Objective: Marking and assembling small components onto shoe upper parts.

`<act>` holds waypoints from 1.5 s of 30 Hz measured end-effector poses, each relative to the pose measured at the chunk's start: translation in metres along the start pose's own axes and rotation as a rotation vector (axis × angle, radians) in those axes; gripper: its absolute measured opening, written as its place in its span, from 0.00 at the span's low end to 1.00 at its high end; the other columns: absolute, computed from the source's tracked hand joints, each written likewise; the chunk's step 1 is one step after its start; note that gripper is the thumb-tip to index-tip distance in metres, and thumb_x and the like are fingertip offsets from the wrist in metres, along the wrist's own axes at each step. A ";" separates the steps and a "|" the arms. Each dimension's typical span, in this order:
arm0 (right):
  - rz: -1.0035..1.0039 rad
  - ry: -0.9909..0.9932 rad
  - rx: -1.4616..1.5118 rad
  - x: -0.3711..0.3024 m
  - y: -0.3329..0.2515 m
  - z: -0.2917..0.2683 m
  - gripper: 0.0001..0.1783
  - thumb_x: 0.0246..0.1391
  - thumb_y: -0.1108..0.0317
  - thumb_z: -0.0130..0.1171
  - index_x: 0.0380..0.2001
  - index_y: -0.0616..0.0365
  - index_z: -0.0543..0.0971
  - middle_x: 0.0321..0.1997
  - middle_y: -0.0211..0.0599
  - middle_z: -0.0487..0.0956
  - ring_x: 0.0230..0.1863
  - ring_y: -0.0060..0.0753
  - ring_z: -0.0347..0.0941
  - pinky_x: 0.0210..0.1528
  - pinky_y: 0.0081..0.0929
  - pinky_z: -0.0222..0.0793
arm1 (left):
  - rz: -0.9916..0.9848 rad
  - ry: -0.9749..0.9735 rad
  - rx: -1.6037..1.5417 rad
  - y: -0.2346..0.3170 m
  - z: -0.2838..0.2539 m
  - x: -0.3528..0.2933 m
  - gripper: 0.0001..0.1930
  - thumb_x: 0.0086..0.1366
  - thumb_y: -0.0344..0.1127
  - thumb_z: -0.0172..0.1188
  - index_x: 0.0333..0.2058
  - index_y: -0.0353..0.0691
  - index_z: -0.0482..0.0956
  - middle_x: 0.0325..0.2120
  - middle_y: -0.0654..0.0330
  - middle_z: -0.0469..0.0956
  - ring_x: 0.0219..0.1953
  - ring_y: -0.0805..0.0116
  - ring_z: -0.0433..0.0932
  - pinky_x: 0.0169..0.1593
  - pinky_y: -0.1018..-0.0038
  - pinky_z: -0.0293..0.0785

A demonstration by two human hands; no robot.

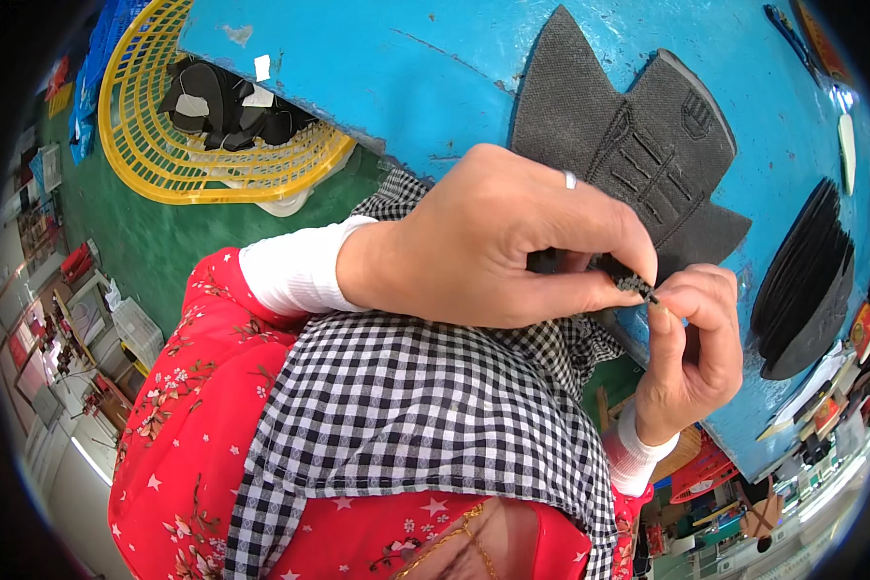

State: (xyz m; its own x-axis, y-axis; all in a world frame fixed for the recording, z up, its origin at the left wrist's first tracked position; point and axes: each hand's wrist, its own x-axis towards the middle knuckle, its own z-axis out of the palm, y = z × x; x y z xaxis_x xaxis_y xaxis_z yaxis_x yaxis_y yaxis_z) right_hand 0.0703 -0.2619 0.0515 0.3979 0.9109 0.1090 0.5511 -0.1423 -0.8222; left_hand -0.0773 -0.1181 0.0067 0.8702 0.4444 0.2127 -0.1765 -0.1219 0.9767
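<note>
"Two bare hands are showing in the head view. What are they holding?"

"The left hand (498, 237), wearing a ring (569, 181), is pinching a small black strip (634, 284) between thumb and forefinger. The right hand (691, 387) is gripping the strip's other end with the tips of its thumb and forefinger."

"Is any marking showing?"

"An emblem (697, 116) is standing out on the dark grey upper (648, 159), a rounded outline with bars inside. A red packet (865, 329) is lying by the right rim, but its print is coming out too small for me to read."

"Which way is the strip pointing?"

"Its long axis is slanting down to the right, and the bare end is pointing at the right fingertips. The left fingers are hiding part of it, so I can't tell its full length."

"And where is it?"

"It's sitting between the two hands, in front of the upper's near end; I can't tell whether the two are touching."

"How is the upper lying?"

"It's resting on the blue table (387, 77), its curved edge facing upper right, one wing pointing away and another pointing right. A black stack (804, 280) is lying farther right. At upper left, a yellow basket (116, 106) is holding dark cutouts (213, 106)."
</note>
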 end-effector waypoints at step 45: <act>0.159 0.367 0.322 0.006 0.061 -0.023 0.06 0.55 0.83 0.54 0.33 0.61 0.71 0.43 0.37 0.74 0.46 0.27 0.69 0.52 0.23 0.65 | 0.308 -0.009 0.356 -0.017 -0.030 0.016 0.11 0.50 0.22 0.66 0.34 0.40 0.80 0.36 0.58 0.83 0.34 0.63 0.82 0.34 0.73 0.77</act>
State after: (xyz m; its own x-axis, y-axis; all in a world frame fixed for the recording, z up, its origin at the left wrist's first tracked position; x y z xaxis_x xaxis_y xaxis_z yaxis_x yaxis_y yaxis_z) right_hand 0.1237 -0.2740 0.0146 0.7218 0.6832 0.1103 0.2321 -0.0888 -0.9686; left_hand -0.0743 -0.0827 -0.0052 0.8060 0.3324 0.4898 -0.2598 -0.5448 0.7973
